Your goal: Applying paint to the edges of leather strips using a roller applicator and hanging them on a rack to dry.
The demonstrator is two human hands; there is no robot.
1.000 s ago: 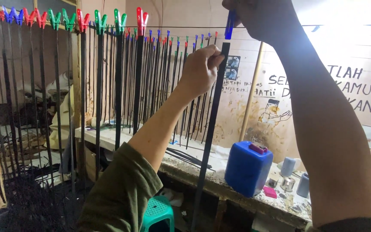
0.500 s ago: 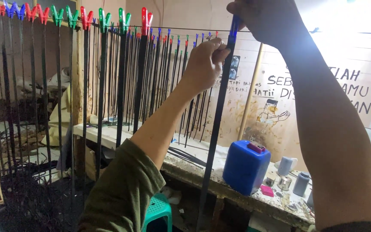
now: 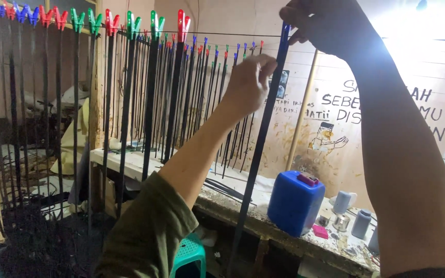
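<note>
Overhead, right hand (image 3: 330,25) and left hand (image 3: 251,82) pinch a long, flat black strip (image 3: 261,139).

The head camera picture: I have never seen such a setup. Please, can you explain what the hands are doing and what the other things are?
The camera sits on a person's head, so the two arms are their own. The right hand holds the top of a long dark strip and a blue clip up at a thin line. The left hand pinches the strip a little lower. Many more dark strips hang from coloured clips at left. On the dirty bench stand a blue plastic can and small grey bottles.
</note>
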